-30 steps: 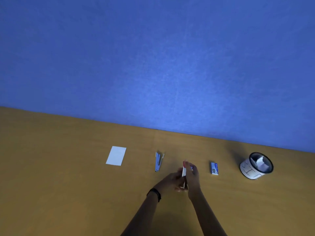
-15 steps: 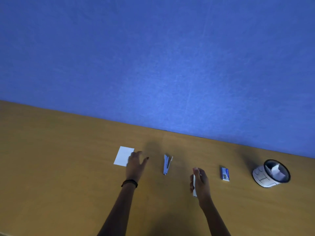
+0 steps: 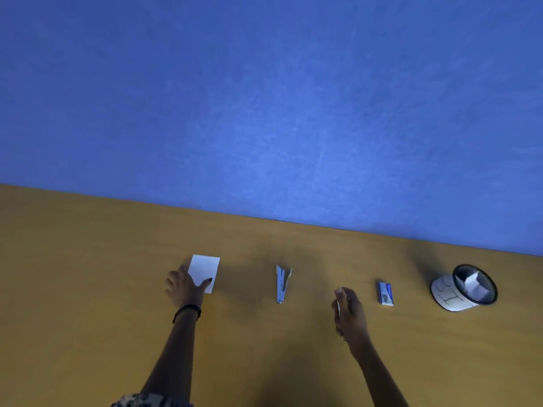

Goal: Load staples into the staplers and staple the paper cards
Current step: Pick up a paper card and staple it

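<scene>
while the left hand lies flat on white cards, the right hand pinches a card.

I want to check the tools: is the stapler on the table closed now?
No, the stapler lies on the table with its top arm swung open in a V, between the left hand and right hand.

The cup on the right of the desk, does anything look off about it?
Yes. The cup lies tipped on its side on the desk, its mouth facing the camera, with crumpled white paper inside. Nothing has spilled out.
</scene>
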`<state>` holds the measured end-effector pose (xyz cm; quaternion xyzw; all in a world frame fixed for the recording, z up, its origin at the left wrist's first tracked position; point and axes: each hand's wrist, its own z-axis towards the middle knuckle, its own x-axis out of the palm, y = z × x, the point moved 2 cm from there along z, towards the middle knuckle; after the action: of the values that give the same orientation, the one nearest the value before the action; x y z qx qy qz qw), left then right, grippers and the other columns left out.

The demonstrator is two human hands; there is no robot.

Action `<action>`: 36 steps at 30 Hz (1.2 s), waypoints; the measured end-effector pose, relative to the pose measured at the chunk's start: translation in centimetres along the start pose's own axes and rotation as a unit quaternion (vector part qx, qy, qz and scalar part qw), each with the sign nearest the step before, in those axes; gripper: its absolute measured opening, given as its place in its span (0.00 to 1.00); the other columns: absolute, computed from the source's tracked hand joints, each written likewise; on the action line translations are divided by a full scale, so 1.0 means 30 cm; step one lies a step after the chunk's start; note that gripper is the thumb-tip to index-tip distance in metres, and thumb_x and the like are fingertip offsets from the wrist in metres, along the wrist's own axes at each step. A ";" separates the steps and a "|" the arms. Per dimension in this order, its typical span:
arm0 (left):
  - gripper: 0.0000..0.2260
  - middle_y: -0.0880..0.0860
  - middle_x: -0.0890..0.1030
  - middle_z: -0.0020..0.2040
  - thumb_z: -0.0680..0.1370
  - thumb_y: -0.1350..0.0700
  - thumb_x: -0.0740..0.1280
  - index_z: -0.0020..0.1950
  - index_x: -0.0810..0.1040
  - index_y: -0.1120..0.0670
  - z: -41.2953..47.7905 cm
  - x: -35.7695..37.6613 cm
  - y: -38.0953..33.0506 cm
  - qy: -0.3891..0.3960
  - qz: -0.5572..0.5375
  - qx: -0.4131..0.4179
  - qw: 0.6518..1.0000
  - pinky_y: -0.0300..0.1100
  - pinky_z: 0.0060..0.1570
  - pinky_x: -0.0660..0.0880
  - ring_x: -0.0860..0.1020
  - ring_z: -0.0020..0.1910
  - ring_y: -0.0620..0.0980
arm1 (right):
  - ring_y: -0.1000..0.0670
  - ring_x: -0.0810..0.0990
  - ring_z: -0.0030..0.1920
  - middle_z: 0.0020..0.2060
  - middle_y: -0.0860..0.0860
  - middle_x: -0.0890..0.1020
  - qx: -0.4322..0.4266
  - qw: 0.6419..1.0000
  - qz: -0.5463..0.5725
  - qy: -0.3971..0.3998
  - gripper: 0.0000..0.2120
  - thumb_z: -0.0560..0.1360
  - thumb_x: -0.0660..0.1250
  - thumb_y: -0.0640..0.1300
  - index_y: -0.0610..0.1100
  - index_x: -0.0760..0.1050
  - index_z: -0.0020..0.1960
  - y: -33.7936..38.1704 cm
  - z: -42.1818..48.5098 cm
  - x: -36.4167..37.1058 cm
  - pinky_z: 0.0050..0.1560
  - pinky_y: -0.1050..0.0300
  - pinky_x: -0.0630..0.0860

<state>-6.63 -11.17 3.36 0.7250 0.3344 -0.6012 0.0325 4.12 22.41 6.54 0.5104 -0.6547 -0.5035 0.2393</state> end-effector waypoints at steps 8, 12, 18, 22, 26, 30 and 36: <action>0.37 0.66 0.69 0.64 0.67 0.51 0.77 0.67 0.65 0.67 0.017 0.011 0.013 0.022 -0.009 -0.019 1.000 0.56 0.59 0.67 0.67 0.64 0.64 | 0.57 0.61 0.18 0.29 0.49 0.68 0.008 1.000 0.001 -0.010 0.10 0.81 0.55 0.47 0.44 0.70 0.44 0.023 0.007 -0.002 0.17 0.68 0.57; 0.33 0.66 0.69 0.62 0.67 0.55 0.77 0.65 0.66 0.67 -0.013 0.011 0.001 0.026 -0.028 -0.002 0.999 0.57 0.56 0.68 0.68 0.62 0.64 | 0.58 0.62 0.18 0.30 0.50 0.69 0.021 1.000 0.004 -0.023 0.11 0.81 0.55 0.48 0.43 0.71 0.48 0.018 0.010 -0.020 0.17 0.69 0.57; 0.22 0.63 0.72 0.60 0.75 0.50 0.69 0.62 0.72 0.63 -0.109 0.034 0.005 0.010 -0.013 0.028 0.999 0.57 0.55 0.67 0.69 0.61 0.63 | 0.56 0.64 0.20 0.31 0.50 0.70 0.027 0.999 0.013 -0.023 0.14 0.80 0.56 0.51 0.41 0.71 0.47 -0.016 0.008 -0.049 0.19 0.67 0.59; 0.18 0.66 0.76 0.51 0.75 0.52 0.70 0.50 0.75 0.68 -0.200 0.040 -0.015 -0.004 -0.116 0.038 0.992 0.54 0.46 0.70 0.74 0.52 0.64 | 0.56 0.64 0.21 0.31 0.50 0.71 0.025 0.999 0.016 -0.024 0.14 0.80 0.56 0.53 0.44 0.72 0.47 -0.041 -0.007 -0.068 0.19 0.66 0.59; 0.11 0.65 0.78 0.36 0.75 0.58 0.70 0.41 0.75 0.65 -0.299 0.016 -0.072 0.058 -0.324 0.079 0.941 0.40 0.26 0.73 0.78 0.34 0.62 | 0.55 0.64 0.20 0.31 0.50 0.72 0.023 0.999 0.014 -0.029 0.14 0.80 0.54 0.53 0.45 0.71 0.46 -0.058 -0.033 -0.078 0.19 0.66 0.60; 0.08 0.55 0.80 0.40 0.76 0.61 0.68 0.54 0.74 0.57 -0.411 0.005 -0.138 0.143 -0.380 0.144 0.903 0.37 0.24 0.74 0.78 0.33 0.50 | 0.56 0.64 0.20 0.31 0.49 0.71 0.015 0.999 0.030 -0.029 0.14 0.80 0.54 0.53 0.45 0.72 0.46 -0.071 -0.074 -0.092 0.20 0.64 0.61; 0.05 0.54 0.75 0.35 0.79 0.63 0.60 0.50 0.72 0.53 -0.554 -0.004 -0.233 0.260 -0.379 0.211 0.863 0.40 0.24 0.74 0.76 0.24 0.49 | 0.56 0.64 0.20 0.31 0.50 0.71 0.012 0.999 0.045 -0.022 0.15 0.80 0.54 0.53 0.44 0.72 0.46 -0.097 -0.131 -0.124 0.22 0.63 0.61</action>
<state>3.84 1.65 10.53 0.6620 0.4447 -0.4128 -0.4400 9.98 24.26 6.16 0.4719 -0.6881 -0.4954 0.2417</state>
